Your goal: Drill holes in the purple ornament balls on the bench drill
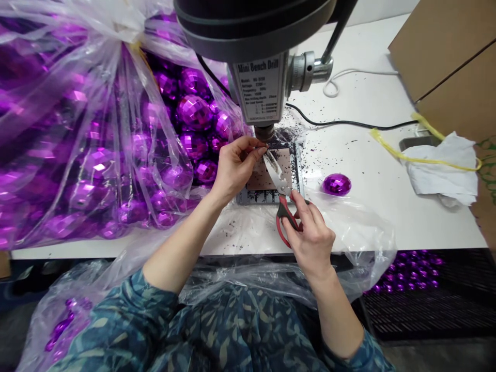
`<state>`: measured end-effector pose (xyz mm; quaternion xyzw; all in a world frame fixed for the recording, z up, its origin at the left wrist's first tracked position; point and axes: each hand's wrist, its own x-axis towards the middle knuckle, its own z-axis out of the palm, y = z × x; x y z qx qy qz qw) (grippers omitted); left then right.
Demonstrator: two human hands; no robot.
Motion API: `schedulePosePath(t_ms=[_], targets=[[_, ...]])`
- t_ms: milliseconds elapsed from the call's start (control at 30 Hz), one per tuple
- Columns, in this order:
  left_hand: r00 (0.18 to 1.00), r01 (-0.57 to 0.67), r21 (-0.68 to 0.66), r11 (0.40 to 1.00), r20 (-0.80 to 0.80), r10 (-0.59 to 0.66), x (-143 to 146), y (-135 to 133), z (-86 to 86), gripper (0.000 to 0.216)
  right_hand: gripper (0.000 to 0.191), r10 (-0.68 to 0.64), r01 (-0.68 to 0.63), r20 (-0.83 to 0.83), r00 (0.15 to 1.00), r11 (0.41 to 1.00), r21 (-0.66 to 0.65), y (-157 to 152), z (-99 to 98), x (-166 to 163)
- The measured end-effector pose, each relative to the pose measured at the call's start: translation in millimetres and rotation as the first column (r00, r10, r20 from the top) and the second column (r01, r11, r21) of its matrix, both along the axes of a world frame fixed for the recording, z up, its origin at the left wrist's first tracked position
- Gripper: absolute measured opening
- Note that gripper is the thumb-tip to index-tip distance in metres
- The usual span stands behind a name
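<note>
My right hand (312, 232) grips a pair of scissors (285, 211) by its red and black handles. The blades point up and away, with their tips just under the chuck (264, 132) of a bench drill (260, 88). Up by those tips, my left hand (239, 164) has thumb and fingers pinched together; whatever sits between them is too small to make out. Below both hands lies a wooden block (256, 178) on the drill's slotted metal base (300, 178), strewn with dark shavings. A purple faceted ball (337, 184) rests on the table to the right.
A large clear bag (127, 103) full of shiny purple balls fills the left. Loose plastic film (360, 227) drapes over the table's front edge. At right are a white cloth (442, 170), a yellow strap (391, 147), a black cable (349, 124) and cardboard boxes (449, 46). A black crate (422, 310) stands below.
</note>
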<state>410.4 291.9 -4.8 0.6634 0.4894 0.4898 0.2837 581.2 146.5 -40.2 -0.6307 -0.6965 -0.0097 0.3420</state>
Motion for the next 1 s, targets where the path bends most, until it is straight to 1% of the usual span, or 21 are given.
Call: schedulePosePath(t_ms=[100,267,400,533,733,833,1000], targets=[[1.000,0.002,0.010,1.000,0.016,-0.002,0.3,0.2,-1.8,0.024,0.046,0.018,-0.020,-0.052,0.998,1.000,-0.024,0.3,2.5,-0.4],[1.000,-0.011,-0.003,1.000,0.015,0.012,0.4,-0.1,-1.8,0.026,0.049,-0.038,0.034,-0.069,0.997,0.998,-0.049,-0.1,6.9,-5.4],[1.000,-0.007,0.004,1.000,0.022,0.007,0.5,-0.3,-1.7,0.027,0.048,-0.030,0.027,-0.064,0.997,0.999,-0.046,-0.9,5.0,-5.9],[1.000,-0.005,-0.001,1.000,0.015,0.005,0.4,0.1,-1.8,0.028,0.048,-0.005,-0.003,-0.106,0.994,0.998,-0.067,-1.8,2.5,-4.5],[1.000,-0.008,0.007,1.000,0.014,0.008,0.4,0.3,-1.4,0.027,0.048,-0.028,0.026,-0.044,0.999,0.998,-0.058,-3.5,1.9,-5.1],[0.999,-0.003,0.016,1.000,0.032,0.003,0.9,0.0,-1.5,0.027,0.048,-0.013,0.011,-0.047,0.999,0.999,-0.053,-5.0,-0.1,-5.6],[1.000,-0.014,-0.001,1.000,0.026,0.014,1.1,-0.5,-1.5,0.027,0.048,-0.026,0.024,-0.042,0.999,0.999,-0.047,-8.2,-2.1,-7.2]])
